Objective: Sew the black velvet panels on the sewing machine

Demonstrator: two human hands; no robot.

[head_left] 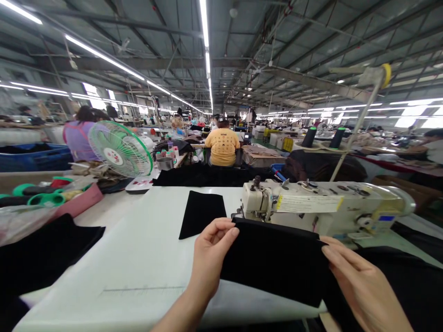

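Note:
Between my two hands a black fabric piece (pixel 273 258) is held up by its top corners, with its upper edge folded over. My left hand (pixel 212 251) pinches the left corner between thumb and fingers. At the opposite corner my right hand (pixel 356 272) has its thumb and fingers closed on the cloth. Directly behind the cloth stands a white sewing machine (pixel 311 203), its needle area partly hidden. A second black fabric piece (pixel 202 212) lies flat on the pale table (pixel 138 258), left of the machine head.
More black cloth (pixel 44 253) lies at the left, and another dark heap (pixel 408 286) at the right. A green-rimmed fan (pixel 119 150) stands beyond the table near thread spools (pixel 48 198). A co-worker in a yellow shirt (pixel 222 145) sits ahead, facing away.

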